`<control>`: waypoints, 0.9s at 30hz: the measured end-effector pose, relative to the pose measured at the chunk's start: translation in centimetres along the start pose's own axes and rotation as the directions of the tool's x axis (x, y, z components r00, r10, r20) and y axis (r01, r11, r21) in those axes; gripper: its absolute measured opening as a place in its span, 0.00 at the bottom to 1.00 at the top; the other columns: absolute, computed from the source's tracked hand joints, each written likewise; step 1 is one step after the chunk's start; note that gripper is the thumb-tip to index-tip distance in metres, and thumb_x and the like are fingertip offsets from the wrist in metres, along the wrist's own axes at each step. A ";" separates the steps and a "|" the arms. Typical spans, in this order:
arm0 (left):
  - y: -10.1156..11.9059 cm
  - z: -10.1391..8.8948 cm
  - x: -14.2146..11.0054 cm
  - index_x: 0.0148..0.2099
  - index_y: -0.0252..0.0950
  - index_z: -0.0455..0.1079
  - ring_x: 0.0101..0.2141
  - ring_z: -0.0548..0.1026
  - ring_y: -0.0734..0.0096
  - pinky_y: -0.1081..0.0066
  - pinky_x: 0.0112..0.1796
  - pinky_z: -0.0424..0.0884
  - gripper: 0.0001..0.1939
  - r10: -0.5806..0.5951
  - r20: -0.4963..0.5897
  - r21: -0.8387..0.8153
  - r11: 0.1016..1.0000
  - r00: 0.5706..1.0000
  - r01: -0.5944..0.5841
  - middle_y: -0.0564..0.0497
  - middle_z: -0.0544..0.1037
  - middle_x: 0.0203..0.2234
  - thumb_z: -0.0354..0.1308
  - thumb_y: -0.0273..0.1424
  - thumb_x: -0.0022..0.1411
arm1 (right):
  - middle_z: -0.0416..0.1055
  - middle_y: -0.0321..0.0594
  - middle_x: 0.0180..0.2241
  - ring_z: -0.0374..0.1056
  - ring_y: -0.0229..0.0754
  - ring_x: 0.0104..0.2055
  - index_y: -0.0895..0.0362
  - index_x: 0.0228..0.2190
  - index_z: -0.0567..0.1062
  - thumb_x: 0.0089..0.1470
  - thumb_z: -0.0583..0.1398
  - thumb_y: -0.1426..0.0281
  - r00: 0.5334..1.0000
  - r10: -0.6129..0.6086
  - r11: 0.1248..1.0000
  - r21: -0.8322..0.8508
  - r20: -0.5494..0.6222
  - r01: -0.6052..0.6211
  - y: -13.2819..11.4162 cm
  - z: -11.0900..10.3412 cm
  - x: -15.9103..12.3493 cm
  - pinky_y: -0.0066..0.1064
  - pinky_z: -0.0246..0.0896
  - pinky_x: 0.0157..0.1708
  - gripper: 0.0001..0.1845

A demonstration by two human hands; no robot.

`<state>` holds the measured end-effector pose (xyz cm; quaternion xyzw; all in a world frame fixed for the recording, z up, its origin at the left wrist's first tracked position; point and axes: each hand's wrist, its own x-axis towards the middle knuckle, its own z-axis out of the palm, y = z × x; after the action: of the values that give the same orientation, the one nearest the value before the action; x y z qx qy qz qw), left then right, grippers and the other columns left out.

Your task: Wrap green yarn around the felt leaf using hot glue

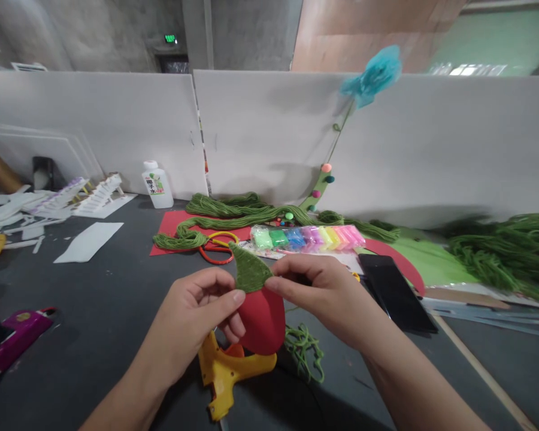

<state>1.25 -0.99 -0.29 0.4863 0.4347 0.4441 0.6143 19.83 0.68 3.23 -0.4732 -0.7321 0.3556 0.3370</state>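
Observation:
Between my two hands is a red paper cutout (265, 323) whose pointed top (250, 270) is covered in green yarn. My left hand (197, 317) grips its left edge, thumb in front and fingers behind. At the right corner of the yarn-covered part, my right hand (318, 293) pinches with thumb and forefinger. Just below the cutout lies a yellow glue gun (227, 377), partly hidden by it and by my left hand. A loose tangle of green yarn (306, 353) rests on the dark table to the right of the cutout.
Behind my hands are red-handled scissors (217, 248), green yarn skeins (233, 215) and packs of coloured clay (305, 237). A black phone (397, 293) lies at right, a white bottle (157, 185) stands at back left, and a purple tool (20, 338) sits at far left.

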 end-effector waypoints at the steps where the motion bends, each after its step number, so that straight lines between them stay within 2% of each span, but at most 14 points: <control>1: 0.0 0.0 0.0 0.30 0.36 0.68 0.17 0.72 0.76 0.78 0.21 0.68 0.05 -0.005 0.014 -0.009 1.000 1.000 0.006 0.55 0.76 0.14 0.60 0.31 0.54 | 0.63 0.31 0.20 0.56 0.33 0.24 0.57 0.20 0.72 0.50 0.59 0.71 1.000 -0.014 1.000 0.004 0.003 0.014 0.0 0.0 0.0 0.25 0.51 0.24 0.09; 7: 0.0 -0.1 0.2 0.30 0.36 0.68 0.17 0.73 0.76 0.79 0.20 0.68 0.05 -0.043 0.032 -0.008 0.999 0.999 0.044 0.54 0.77 0.14 0.60 0.31 0.54 | 0.63 0.31 0.20 0.57 0.33 0.24 0.57 0.20 0.71 0.52 0.58 0.70 0.998 -0.051 0.999 -0.006 0.026 0.051 0.3 -0.2 0.2 0.25 0.51 0.25 0.10; 14: -0.1 0.1 0.4 0.31 0.35 0.68 0.14 0.71 0.76 0.78 0.19 0.67 0.07 -0.036 -0.049 0.022 0.999 0.998 0.037 0.55 0.75 0.11 0.61 0.33 0.53 | 0.65 0.32 0.21 0.58 0.34 0.24 0.57 0.22 0.72 0.52 0.58 0.69 0.998 -0.055 0.996 -0.065 0.027 0.057 0.5 -0.1 0.3 0.26 0.52 0.25 0.10; 18: -0.1 0.0 0.4 0.31 0.35 0.68 0.14 0.70 0.76 0.78 0.19 0.67 0.07 -0.029 -0.039 0.062 0.998 0.999 0.032 0.55 0.74 0.11 0.60 0.34 0.54 | 0.65 0.33 0.21 0.59 0.34 0.25 0.57 0.21 0.72 0.53 0.56 0.69 0.995 -0.083 0.992 -0.092 0.048 0.087 0.4 -0.2 0.3 0.26 0.52 0.26 0.11; 25: 0.0 0.1 0.5 0.30 0.36 0.68 0.16 0.71 0.76 0.78 0.20 0.69 0.06 0.040 -0.066 0.138 0.990 0.997 -0.030 0.57 0.74 0.12 0.60 0.33 0.54 | 0.64 0.32 0.20 0.58 0.33 0.24 0.57 0.21 0.71 0.53 0.57 0.70 0.994 -0.108 0.988 -0.109 0.035 0.111 0.4 -0.3 0.3 0.26 0.52 0.24 0.11; 27: 0.1 0.2 0.2 0.31 0.37 0.69 0.17 0.73 0.75 0.78 0.22 0.70 0.05 0.100 -0.077 0.197 0.977 0.992 -0.083 0.57 0.74 0.13 0.59 0.33 0.55 | 0.64 0.31 0.20 0.57 0.33 0.24 0.57 0.21 0.71 0.53 0.57 0.71 0.990 -0.140 0.984 -0.108 0.019 0.142 0.3 -0.4 0.3 0.25 0.52 0.24 0.10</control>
<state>1.48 -0.80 -0.14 0.5437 0.4791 0.4480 0.5237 20.22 1.12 3.25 -0.4360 -0.7840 0.2929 0.3309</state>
